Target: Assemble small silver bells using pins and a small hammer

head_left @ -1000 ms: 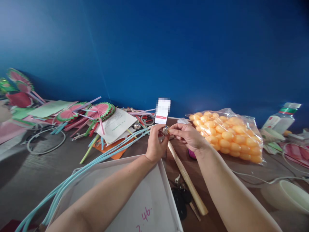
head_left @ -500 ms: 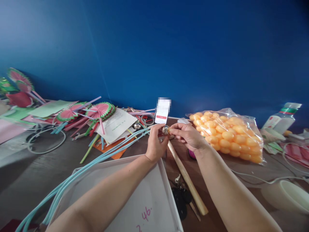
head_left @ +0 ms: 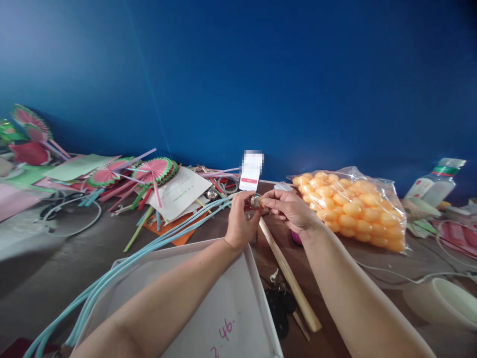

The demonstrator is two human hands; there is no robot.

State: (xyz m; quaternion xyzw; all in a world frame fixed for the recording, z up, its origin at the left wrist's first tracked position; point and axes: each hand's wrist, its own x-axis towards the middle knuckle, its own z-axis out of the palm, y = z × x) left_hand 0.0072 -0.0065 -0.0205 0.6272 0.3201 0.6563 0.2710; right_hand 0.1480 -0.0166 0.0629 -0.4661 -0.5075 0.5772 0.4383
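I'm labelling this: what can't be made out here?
Head view:
Phone: upper screen, blurred by blocks.
Right hand: whether its fingers pinch anything, too small.
Silver ball: partly covered by left hand.
Purple thing: partly hidden by right arm.
White box: near end, cut by bottom edge.

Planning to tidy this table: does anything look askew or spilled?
Yes: at the left, paper fans and white paper lie heaped askew, sticks pointing every way. No spill shows; the silver ball between the left hand and right hand is too small to judge.
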